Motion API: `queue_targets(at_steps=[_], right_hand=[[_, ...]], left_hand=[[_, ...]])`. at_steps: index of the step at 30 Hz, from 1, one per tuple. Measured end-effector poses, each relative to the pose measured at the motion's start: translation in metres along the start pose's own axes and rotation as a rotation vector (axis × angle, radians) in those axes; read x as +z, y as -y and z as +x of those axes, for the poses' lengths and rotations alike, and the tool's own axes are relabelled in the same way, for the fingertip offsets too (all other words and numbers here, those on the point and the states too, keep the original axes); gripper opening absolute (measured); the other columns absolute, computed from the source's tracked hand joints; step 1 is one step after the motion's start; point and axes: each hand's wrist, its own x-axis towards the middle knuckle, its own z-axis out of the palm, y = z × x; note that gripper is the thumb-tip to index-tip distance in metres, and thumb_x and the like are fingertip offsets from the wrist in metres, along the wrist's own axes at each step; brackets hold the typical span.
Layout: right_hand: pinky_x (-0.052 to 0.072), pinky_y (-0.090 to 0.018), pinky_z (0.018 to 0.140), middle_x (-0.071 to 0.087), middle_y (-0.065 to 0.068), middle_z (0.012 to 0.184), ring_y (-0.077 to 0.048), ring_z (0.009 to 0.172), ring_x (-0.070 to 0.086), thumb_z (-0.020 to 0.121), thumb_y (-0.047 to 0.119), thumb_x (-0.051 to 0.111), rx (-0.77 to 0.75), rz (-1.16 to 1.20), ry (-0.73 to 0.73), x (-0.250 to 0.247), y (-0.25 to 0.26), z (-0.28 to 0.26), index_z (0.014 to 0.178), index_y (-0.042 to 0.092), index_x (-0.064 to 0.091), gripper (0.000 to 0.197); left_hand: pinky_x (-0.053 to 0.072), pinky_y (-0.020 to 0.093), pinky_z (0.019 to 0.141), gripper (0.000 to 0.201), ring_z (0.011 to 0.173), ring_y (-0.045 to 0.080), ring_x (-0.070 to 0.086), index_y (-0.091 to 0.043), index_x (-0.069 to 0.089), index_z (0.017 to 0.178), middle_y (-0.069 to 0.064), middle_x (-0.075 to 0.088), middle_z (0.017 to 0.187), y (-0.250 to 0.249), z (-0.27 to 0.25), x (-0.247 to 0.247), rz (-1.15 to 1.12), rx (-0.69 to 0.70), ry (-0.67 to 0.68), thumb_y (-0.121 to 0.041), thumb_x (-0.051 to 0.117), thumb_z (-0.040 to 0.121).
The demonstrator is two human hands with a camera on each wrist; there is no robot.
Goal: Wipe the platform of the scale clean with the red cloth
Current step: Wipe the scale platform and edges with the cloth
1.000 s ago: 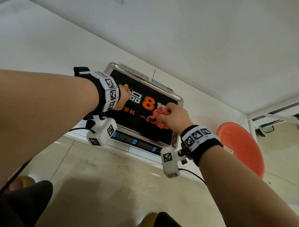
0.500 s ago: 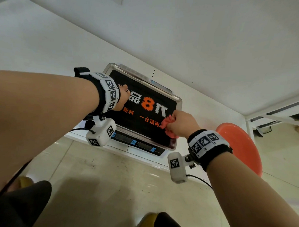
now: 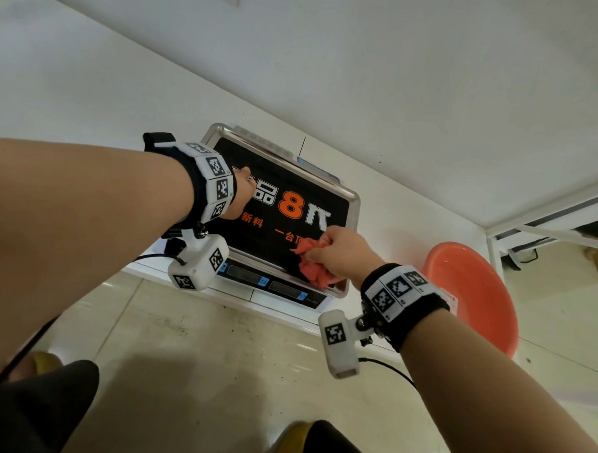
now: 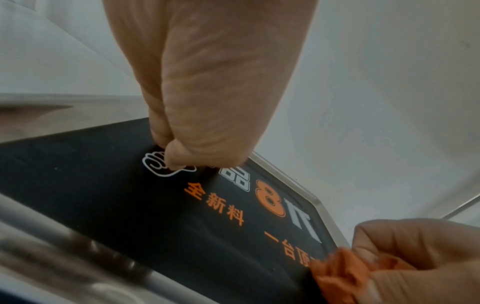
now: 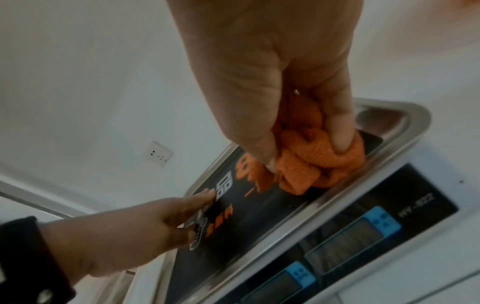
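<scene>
At near right corner of black printed scale platform (image 3: 284,219) with steel rim: bunched red cloth (image 3: 314,268), pressed onto surface. Right hand (image 3: 341,254) fingers (image 5: 340,131) curled tight round cloth, cloth under and ahead of fingertips. Unwiped stretch, by judgement, lies leftward along platform's long axis. Left hand (image 3: 240,196) at far left, straight fingers (image 4: 179,156) pressing platform, holding nothing. Scale on white desk (image 3: 91,90).

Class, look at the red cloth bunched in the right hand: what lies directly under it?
Under the red cloth lies the scale's black printed platform, near its front right corner. The right hand grips the cloth. Orange lettering runs beneath it; the covered characters cannot be read.
</scene>
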Motion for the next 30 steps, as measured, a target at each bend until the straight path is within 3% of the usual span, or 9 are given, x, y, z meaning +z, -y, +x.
queue_targets(at_steps=[3,8,11,14,19,23,26,28,30], right_hand=[[0.064,-0.033,0.07,0.073,-0.005,0.089,-0.018,0.075,0.074,0.092,0.022,0.07,-0.078,-0.014,-0.037,0.011,0.006,0.006,0.091,0.017,0.054,0.017],[0.057,-0.031,0.082,0.065,0.009,0.095,-0.013,0.091,0.066,0.09,0.027,0.072,-0.242,-0.204,0.011,0.02,0.005,0.008,0.102,0.021,0.059,0.019],[0.055,-0.027,0.081,0.064,0.009,0.097,-0.015,0.096,0.065,0.089,0.024,0.072,-0.285,-0.26,0.1,0.017,0.01,0.009,0.102,0.021,0.061,0.018],[0.061,-0.036,0.085,0.07,-0.002,0.106,-0.02,0.1,0.069,0.085,0.025,0.075,-0.251,-0.183,0.247,0.015,0.016,0.01,0.1,0.023,0.065,0.018],[0.059,-0.028,0.069,0.072,-0.008,0.098,-0.019,0.084,0.072,0.085,0.017,0.076,-0.196,-0.005,0.435,0.0,0.018,0.006,0.094,0.02,0.066,0.014],[0.059,-0.026,0.061,0.071,-0.009,0.096,-0.017,0.075,0.074,0.087,0.013,0.075,-0.14,0.179,0.201,-0.022,0.004,0.008,0.097,0.015,0.062,0.016],[0.063,-0.033,0.068,0.071,-0.008,0.095,-0.019,0.074,0.073,0.088,0.018,0.075,-0.042,0.085,0.007,-0.025,-0.007,0.01,0.104,0.009,0.06,0.024],[0.063,-0.036,0.076,0.07,-0.005,0.096,-0.02,0.081,0.071,0.089,0.022,0.074,-0.008,-0.008,0.009,-0.016,-0.007,0.007,0.105,0.011,0.06,0.024],[0.063,-0.035,0.078,0.069,-0.005,0.101,-0.02,0.088,0.071,0.09,0.023,0.072,-0.018,-0.028,0.112,-0.004,-0.001,0.003,0.105,0.014,0.061,0.021]], left_hand=[[0.04,0.029,0.102,0.063,0.135,0.024,0.036,-0.005,0.022,0.147,0.012,0.02,0.151,0.001,0.0,0.0,0.009,-0.001,-0.006,-0.016,0.052,0.093],[0.038,0.029,0.104,0.06,0.137,0.024,0.034,-0.003,0.021,0.147,0.014,0.017,0.153,-0.001,-0.001,0.0,0.05,0.004,-0.009,-0.015,0.049,0.095],[0.038,0.028,0.104,0.059,0.138,0.024,0.032,-0.003,0.021,0.147,0.014,0.019,0.153,-0.001,-0.001,-0.001,0.075,0.014,-0.003,-0.016,0.048,0.096],[0.039,0.029,0.103,0.059,0.137,0.024,0.033,-0.003,0.023,0.147,0.014,0.019,0.153,-0.001,0.0,-0.002,0.051,0.005,-0.004,-0.015,0.048,0.095],[0.04,0.032,0.103,0.061,0.134,0.027,0.038,-0.005,0.024,0.146,0.014,0.019,0.15,0.002,0.006,0.004,-0.026,-0.001,-0.007,-0.013,0.052,0.093],[0.041,0.033,0.103,0.064,0.133,0.027,0.04,-0.007,0.025,0.146,0.012,0.02,0.151,0.005,0.01,0.006,-0.118,0.005,-0.013,-0.013,0.055,0.09],[0.042,0.032,0.103,0.066,0.133,0.026,0.041,-0.008,0.025,0.147,0.011,0.018,0.152,0.008,0.012,0.008,-0.169,0.015,-0.012,-0.011,0.056,0.09],[0.042,0.032,0.102,0.065,0.132,0.026,0.041,-0.008,0.025,0.147,0.011,0.018,0.152,0.007,0.013,0.009,-0.173,0.014,-0.019,-0.012,0.055,0.09],[0.041,0.032,0.103,0.064,0.132,0.025,0.04,-0.008,0.025,0.147,0.011,0.018,0.151,0.007,0.014,0.01,-0.182,0.012,-0.02,-0.011,0.054,0.09]])
